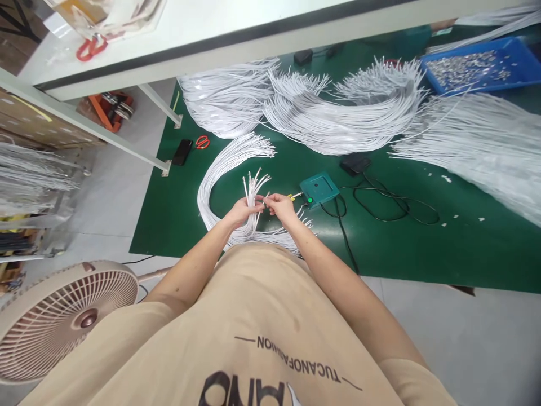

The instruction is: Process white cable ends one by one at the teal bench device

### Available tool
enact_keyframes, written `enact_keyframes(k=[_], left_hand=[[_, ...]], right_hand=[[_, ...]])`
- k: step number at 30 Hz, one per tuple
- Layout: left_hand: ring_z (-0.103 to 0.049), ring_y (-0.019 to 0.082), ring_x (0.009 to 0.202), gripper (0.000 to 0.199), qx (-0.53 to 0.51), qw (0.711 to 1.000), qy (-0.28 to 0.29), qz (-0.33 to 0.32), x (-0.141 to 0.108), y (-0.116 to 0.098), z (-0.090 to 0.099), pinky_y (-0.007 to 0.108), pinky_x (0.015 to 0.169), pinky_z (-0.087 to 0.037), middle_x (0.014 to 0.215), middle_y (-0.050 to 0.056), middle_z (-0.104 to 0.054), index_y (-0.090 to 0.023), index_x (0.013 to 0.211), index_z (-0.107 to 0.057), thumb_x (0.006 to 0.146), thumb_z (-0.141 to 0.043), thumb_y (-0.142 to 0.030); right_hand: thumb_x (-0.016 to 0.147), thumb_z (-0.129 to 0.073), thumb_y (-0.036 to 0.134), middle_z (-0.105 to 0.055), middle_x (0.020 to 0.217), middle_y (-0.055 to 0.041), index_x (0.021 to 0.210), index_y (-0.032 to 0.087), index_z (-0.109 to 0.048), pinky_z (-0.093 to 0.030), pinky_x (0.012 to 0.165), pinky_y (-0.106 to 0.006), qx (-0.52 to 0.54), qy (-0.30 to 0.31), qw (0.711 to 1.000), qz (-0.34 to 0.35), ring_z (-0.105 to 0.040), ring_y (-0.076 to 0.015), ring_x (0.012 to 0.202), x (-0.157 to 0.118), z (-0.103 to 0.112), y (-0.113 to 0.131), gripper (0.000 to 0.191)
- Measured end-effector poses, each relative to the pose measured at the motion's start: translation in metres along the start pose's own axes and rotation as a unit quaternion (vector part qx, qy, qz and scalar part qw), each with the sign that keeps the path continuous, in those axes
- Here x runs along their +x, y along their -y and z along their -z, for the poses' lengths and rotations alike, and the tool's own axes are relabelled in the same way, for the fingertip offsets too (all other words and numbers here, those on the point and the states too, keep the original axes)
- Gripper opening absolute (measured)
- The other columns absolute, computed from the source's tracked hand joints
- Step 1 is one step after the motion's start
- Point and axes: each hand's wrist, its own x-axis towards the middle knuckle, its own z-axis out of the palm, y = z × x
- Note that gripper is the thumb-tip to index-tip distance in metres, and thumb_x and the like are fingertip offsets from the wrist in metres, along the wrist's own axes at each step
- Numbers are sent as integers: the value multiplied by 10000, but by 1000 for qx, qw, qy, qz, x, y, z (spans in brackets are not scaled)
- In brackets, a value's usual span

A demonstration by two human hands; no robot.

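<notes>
My left hand (242, 211) is closed round a small bunch of white cables (252, 189), whose ends fan out above the fingers. Beside it, the fingertips of my right hand (279, 206) pinch the end of one white cable (266, 198). A longer bundle of white cables (207, 183) curves round on the green tabletop to the left and passes under my wrists. Just right of my right hand sits a small teal box (319, 189) with a green button and a yellow-tipped piece at its side.
Large bundles of white cables (338, 127) lie along the back. A blue tray (519, 65) holds many small metal parts. Orange-handled scissors (203, 142) and a black phone (183, 152) rest at left. Black cords (397, 208) trail rightward; a raised shelf (203, 34) overhangs. A fan (71, 321) stands lower left.
</notes>
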Motion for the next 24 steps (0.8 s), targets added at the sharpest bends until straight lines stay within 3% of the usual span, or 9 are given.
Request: enact_keyframes(k=[5, 10, 13, 17, 22, 24], left_hand=[[-618, 111, 643, 567, -14, 1000, -4, -2, -4, -3, 1, 265, 683, -434, 704, -5, -639, -99, 1038, -607, 546, -851, -236], [-615, 114, 637, 566, 10, 1000, -18, -12, -8, -4, -1, 261, 657, -422, 707, 0, -640, -104, 1052, -594, 560, -838, -239], [-598, 106, 627, 570, 6, 999, -27, -24, -9, -2, -3, 277, 695, -440, 695, -14, -628, -105, 1039, -594, 543, -839, -244], [-581, 102, 624, 548, 34, 998, -30, -38, -9, 1, -6, 270, 684, -432, 699, -14, -630, -107, 1013, -606, 533, -834, -241], [-590, 111, 632, 526, 59, 997, -29, -38, -9, 4, -4, 275, 676, -436, 709, -7, -630, -119, 1019, -598, 568, -823, -272], [-590, 110, 634, 523, 60, 997, -32, -41, -9, 5, -3, 275, 677, -437, 718, -5, -631, -122, 1021, -599, 574, -821, -277]], right_hand=[[718, -609, 351, -563, 557, 47, 642, 187, -593, -382, 465, -189, -6, -50, 994, 95, -463, -70, 481, 5, 6, 9, 181], [779, -537, 465, -563, 571, 40, 713, 198, -596, -422, 461, -218, 29, -99, 994, 45, -473, -82, 457, 2, 8, 16, 282], [683, -659, 539, -574, 579, 48, 762, 203, -613, -453, 513, -249, -54, -74, 995, 26, -503, -96, 474, -8, 2, 13, 348], [650, -714, 459, -616, 608, 38, 710, 203, -622, -471, 638, -276, -146, -83, 984, 53, -562, -119, 564, -13, -4, 12, 278], [836, -484, 487, -615, 596, 19, 735, 193, -645, -441, 546, -243, -35, -156, 986, 48, -509, -95, 466, -4, 4, 19, 351], [840, -469, 530, -593, 575, 20, 759, 185, -655, -428, 498, -234, 8, -152, 988, 29, -479, -83, 426, -4, 6, 19, 400]])
